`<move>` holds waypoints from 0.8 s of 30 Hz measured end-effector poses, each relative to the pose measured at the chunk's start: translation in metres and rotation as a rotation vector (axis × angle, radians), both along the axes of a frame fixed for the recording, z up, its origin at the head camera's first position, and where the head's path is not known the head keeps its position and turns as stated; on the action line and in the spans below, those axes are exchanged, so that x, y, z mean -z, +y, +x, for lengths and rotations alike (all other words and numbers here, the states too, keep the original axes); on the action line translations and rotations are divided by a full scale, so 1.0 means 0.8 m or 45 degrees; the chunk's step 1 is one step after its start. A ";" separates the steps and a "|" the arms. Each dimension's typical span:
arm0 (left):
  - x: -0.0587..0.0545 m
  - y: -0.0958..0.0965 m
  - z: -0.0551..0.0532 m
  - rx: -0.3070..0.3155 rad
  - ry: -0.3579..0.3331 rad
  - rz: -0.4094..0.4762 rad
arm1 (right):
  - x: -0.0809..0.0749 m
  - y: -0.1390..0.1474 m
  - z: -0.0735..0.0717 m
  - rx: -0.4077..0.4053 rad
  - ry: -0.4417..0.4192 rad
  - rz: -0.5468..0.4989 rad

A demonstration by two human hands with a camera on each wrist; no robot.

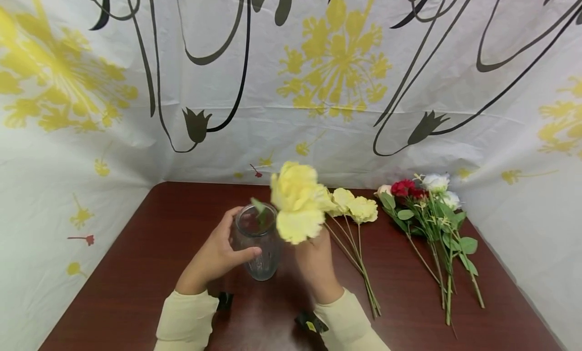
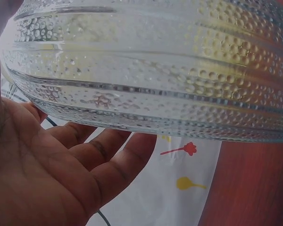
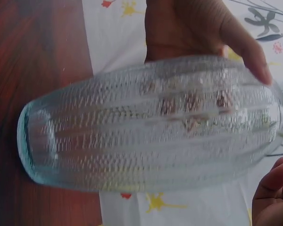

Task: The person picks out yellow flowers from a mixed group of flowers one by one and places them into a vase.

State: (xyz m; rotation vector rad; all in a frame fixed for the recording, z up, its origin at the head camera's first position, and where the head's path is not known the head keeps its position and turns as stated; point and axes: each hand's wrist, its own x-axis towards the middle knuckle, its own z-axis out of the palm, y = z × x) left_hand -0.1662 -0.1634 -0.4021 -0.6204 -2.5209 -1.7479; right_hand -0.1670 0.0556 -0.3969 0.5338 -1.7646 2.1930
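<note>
A clear glass vase [image 1: 263, 262] with a bumpy, ribbed surface stands in front of me. My left hand [image 1: 218, 255] grips it from the left near the neck, the thumb across its near side. In the left wrist view, fingers curve along the glass. My right hand [image 1: 317, 265] holds a yellow flower [image 1: 297, 204] just right of the vase; the bloom hides most of the fingers. A green leaf [image 1: 258, 205] shows over the vase mouth. At the right wrist view's edge, curled right-hand fingers [image 3: 273, 181] appear beside the vase's mouth end.
Several yellow flowers [image 1: 361, 209] lie right of my right hand, stems toward me. Farther right, a bunch of red [image 1: 402, 188] and white flowers [image 1: 435, 183] lies on the dark red table [image 1: 123, 280]. A patterned white cloth [image 1: 254, 88] hangs behind and at both sides.
</note>
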 end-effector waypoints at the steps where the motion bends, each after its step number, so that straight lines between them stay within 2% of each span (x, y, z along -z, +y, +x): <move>1: 0.000 0.000 0.000 0.000 -0.013 -0.001 | 0.001 0.003 -0.001 0.014 -0.026 0.010; 2: 0.000 -0.001 0.000 0.003 -0.024 -0.001 | 0.002 0.006 -0.002 0.029 -0.063 0.013; 4: 0.000 -0.001 0.000 0.002 -0.027 -0.006 | 0.004 0.013 -0.006 0.111 -0.108 0.146; 11: 0.000 0.001 -0.002 0.013 0.024 0.014 | 0.010 0.045 -0.023 0.179 -0.218 0.281; 12: 0.000 0.001 -0.002 0.012 0.026 0.015 | 0.004 0.050 -0.021 0.181 -0.228 0.329; 14: 0.000 0.001 -0.002 0.011 0.025 0.014 | 0.005 0.062 -0.026 0.169 -0.233 0.441; 18: 0.001 0.001 -0.003 0.016 0.032 0.010 | 0.009 0.090 -0.034 0.174 -0.260 0.759; 21: 0.002 0.001 -0.003 0.015 0.036 0.008 | 0.022 0.110 -0.045 0.245 -0.279 0.952; 24: 0.002 0.000 -0.003 0.017 0.037 0.013 | 0.031 0.124 -0.051 0.329 -0.284 1.075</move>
